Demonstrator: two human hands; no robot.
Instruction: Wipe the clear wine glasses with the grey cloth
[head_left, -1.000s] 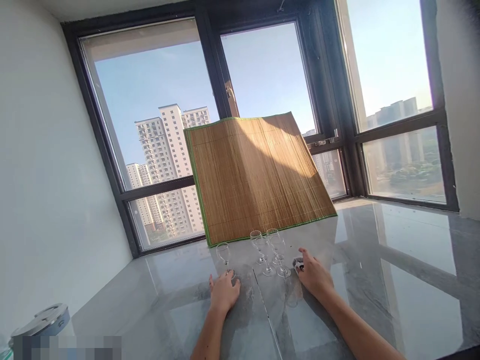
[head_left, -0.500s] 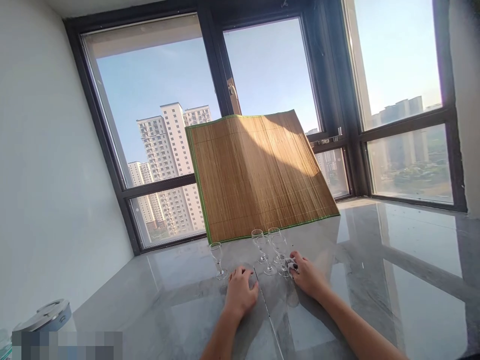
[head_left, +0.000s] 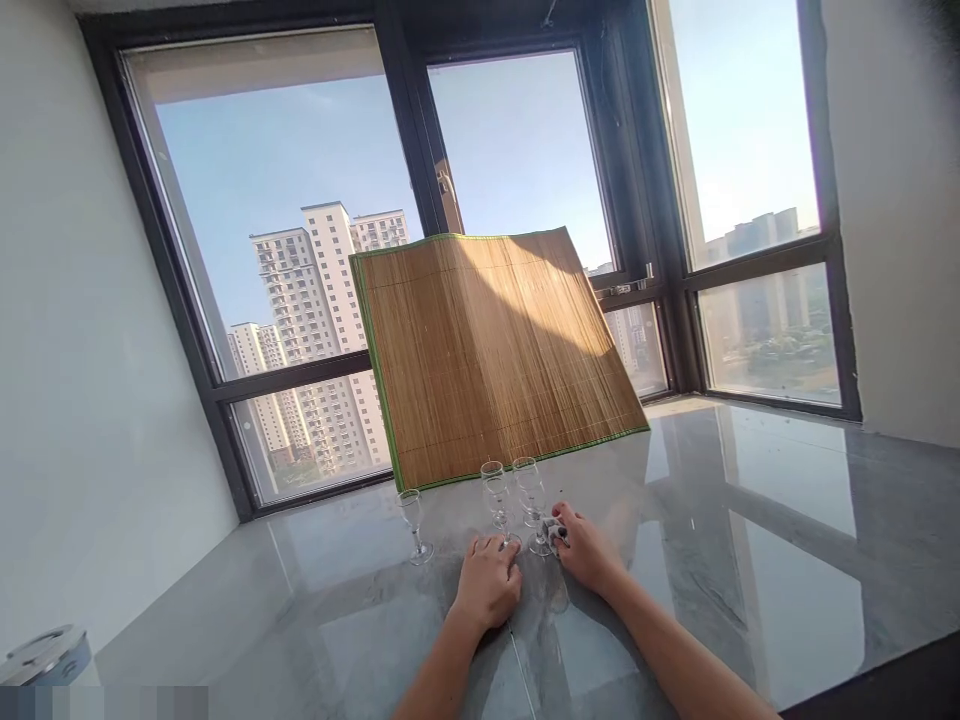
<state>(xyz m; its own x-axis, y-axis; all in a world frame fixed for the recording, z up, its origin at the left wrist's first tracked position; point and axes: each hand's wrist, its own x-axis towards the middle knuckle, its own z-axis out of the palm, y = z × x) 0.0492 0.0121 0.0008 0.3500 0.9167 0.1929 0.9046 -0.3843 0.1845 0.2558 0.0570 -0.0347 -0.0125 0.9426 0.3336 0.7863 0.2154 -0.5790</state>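
Small clear stemmed glasses stand on the glossy grey tabletop. One stemmed glass (head_left: 411, 512) is apart on the left, and several more, such as the middle one (head_left: 494, 490) and the right one (head_left: 529, 488), stand close together and overlap. My left hand (head_left: 489, 582) rests low on the table with fingers bent forward and thumb apart; its fingertips are at the foot of a middle glass, and contact is unclear. Beside the right glass, my right hand (head_left: 587, 552) pinches a small black-and-white object (head_left: 555, 534), partly hidden by the fingers.
A bamboo mat with green edging (head_left: 487, 360) stands upright behind the glasses, leaning towards the window. Dark window frames (head_left: 679, 330) border the tabletop (head_left: 315, 600). A lidded container (head_left: 51, 655) is at the lower left, partly cut off and covered by a blurred patch.
My left hand has shifted right, closer to the foot of a middle glass. My right hand stays by the right glass with the small object. The view has swung slightly right.
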